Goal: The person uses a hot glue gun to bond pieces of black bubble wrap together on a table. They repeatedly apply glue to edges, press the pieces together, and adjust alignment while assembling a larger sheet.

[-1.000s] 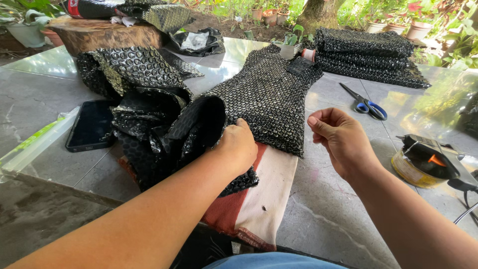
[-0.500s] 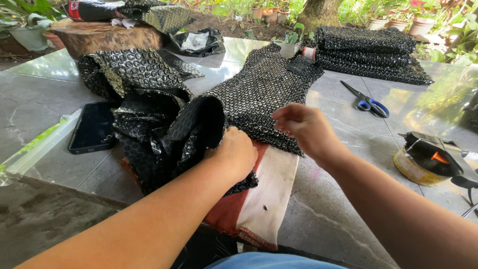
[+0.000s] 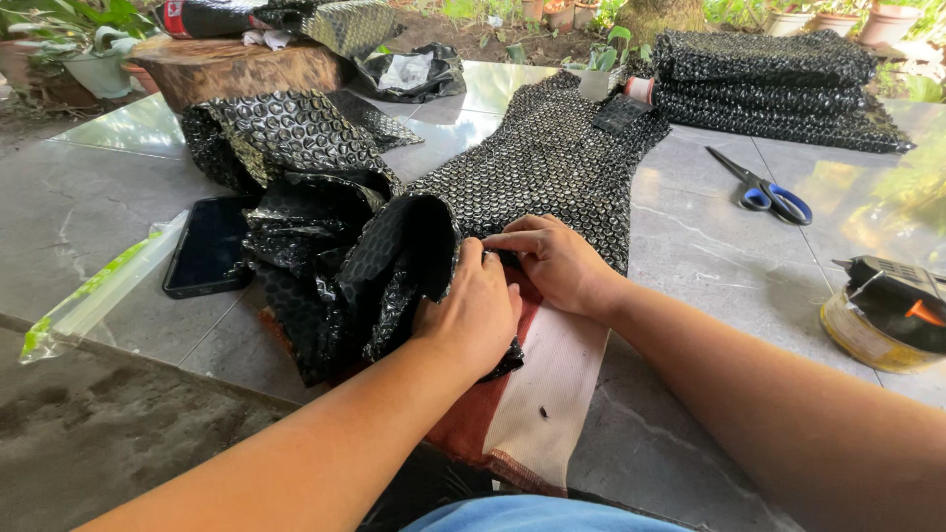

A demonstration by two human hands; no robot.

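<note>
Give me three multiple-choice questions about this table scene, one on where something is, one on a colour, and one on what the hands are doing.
1. Where does the black smartphone lie?
A. On the grey stone table, left of the crumpled black bubble wrap
B. On the tree stump
C. Beside the scissors

2. What colour are the handles of the scissors?
A. Red
B. Blue
C. Yellow

3. What is the state of the two hands?
A. Both raised off the table
B. One holds the scissors
C. Both press down on the black bubble wrap

Answers:
1. A, the phone rests flat on the grey stone table next to the crumpled black bubble wrap.
2. B, the handle loops are blue.
3. C, the left hand and right hand rest together on the wrap over the red and white cloth.
</note>
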